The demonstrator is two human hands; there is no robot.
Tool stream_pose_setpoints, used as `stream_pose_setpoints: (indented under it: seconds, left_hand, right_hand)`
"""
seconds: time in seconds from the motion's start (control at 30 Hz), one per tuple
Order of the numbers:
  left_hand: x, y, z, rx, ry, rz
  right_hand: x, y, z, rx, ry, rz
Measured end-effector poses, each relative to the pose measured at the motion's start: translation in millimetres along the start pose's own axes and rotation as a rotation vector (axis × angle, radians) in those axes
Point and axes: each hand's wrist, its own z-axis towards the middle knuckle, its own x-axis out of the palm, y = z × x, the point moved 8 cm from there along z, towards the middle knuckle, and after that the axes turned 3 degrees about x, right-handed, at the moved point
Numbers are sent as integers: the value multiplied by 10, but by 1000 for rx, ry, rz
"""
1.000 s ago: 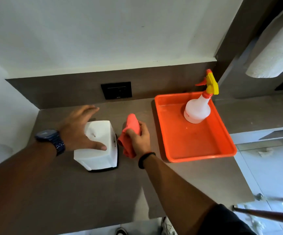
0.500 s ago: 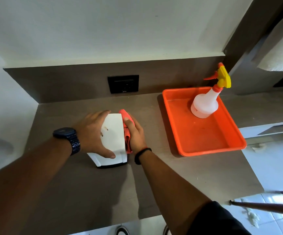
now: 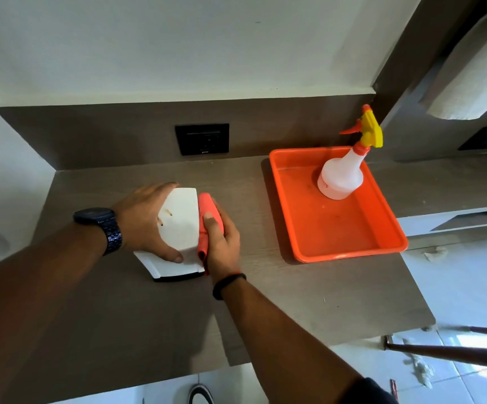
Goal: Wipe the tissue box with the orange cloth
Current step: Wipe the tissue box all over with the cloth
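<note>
A white tissue box (image 3: 179,225) with a dark base stands on the brown counter (image 3: 294,287), left of centre. My left hand (image 3: 146,220), a dark watch on its wrist, grips the box's left side and top with the thumb over the near edge. My right hand (image 3: 221,243) presses the folded orange cloth (image 3: 207,217) flat against the box's right side. The right face of the box is hidden behind the cloth and hand.
An orange tray (image 3: 382,246) lies to the right on the counter, with a white spray bottle (image 3: 341,176) with a yellow and orange nozzle in its far part. A black wall socket (image 3: 202,139) sits behind. A white towel (image 3: 475,77) hangs at the upper right. A chair leg (image 3: 440,349) shows lower right.
My right hand brought the cloth from beside the box onto its right side and slid it nearer along that face. My left hand shifted its hold from the top toward the left side.
</note>
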Motion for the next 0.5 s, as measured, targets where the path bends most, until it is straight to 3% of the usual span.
stream_pose_setpoints:
  seconds: [0.13, 0.3, 0.5]
  left_hand:
    - [-22, -16, -11, 3, -15, -2]
    - [11, -21, -14, -16, 22, -25]
    - [13, -19, -21, -18, 25, -22]
  right_hand:
    - [158, 176, 239, 50, 38, -31]
    - [43, -91, 206, 187, 2, -94]
    - [-76, -252, -147, 91, -27, -7]
